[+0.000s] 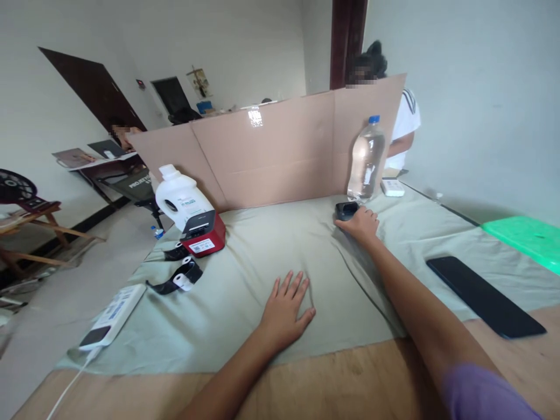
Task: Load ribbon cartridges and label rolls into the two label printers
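Head view of a tabletop [350, 373] partly covered by a pale green cloth [271, 233]. The right hand [361, 224] is stretched far forward and rests against a small black device [346, 210], which lies on the cloth at the far side, just in front of the base of a clear water bottle [366, 157] with a blue cap. The fingers curl loosely over the near edge of the device; whether they actually grip it cannot be told, since the hand hides the contact. The device lies ahead of the body and slightly to the right, its longer side running roughly left to right, across the line of the right forearm.

The left hand [285, 312] lies palm down on the cloth, fingers spread flat and holding nothing. It sits nearer the body and well apart from the device, so the right hand is plainly the nearer of the two.

A folded cardboard screen [271, 151] stands upright along the far edge of the cloth, just behind the bottle. To the left stand a white jug [179, 201] and, touching its front, a red label printer [203, 233], with paper rolls [181, 277] and a white power strip [114, 315] nearer the edge. A dark phone [483, 294] lies flat to the right, its long axis running diagonally. Another person's sleeve [406, 119] shows beyond the screen.
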A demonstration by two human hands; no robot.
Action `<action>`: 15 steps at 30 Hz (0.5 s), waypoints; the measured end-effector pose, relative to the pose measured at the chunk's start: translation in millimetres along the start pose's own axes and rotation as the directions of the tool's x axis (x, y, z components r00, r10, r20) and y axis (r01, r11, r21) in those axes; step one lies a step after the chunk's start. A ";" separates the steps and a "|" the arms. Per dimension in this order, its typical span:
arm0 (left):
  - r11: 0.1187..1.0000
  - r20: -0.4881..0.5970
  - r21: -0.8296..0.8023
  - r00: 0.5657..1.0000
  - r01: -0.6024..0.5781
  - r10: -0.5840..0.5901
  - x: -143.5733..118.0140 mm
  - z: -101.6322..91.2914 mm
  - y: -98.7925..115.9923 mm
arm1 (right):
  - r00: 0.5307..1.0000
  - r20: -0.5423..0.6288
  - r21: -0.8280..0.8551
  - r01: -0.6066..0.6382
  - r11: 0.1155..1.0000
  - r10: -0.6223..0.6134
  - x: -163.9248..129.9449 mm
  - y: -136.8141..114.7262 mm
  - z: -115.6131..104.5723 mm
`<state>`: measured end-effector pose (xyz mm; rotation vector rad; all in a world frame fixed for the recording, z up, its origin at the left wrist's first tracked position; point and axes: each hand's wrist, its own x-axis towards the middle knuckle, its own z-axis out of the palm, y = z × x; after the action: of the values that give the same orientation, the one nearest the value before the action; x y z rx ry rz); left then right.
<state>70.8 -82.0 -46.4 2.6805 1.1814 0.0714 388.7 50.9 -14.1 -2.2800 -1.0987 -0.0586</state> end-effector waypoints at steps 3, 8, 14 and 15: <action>0.999 0.001 -0.004 0.999 -0.045 0.045 -4.5 -1.6 2.7 | 0.991 0.004 -0.028 0.133 0.991 -0.133 -40.3 -15.2 -16.0; 0.991 0.009 -0.034 0.991 -0.132 0.133 -10.2 -1.2 4.1 | 0.946 0.055 0.036 0.318 0.948 -0.319 -129.0 -53.2 -26.8; 0.962 -0.024 -0.092 0.966 -0.257 0.256 -15.8 -1.4 6.0 | 0.927 0.068 0.040 0.368 0.929 -0.370 -189.9 -83.2 -7.0; 0.957 -0.031 -0.102 0.963 -0.270 0.268 -16.5 -2.2 6.4 | 0.930 0.070 0.031 0.360 0.933 -0.361 -193.5 -84.7 -3.5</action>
<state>64.0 -97.9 -42.2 2.7320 0.7851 0.1930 201.1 -45.6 -24.5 -2.0512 -1.5414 -0.1099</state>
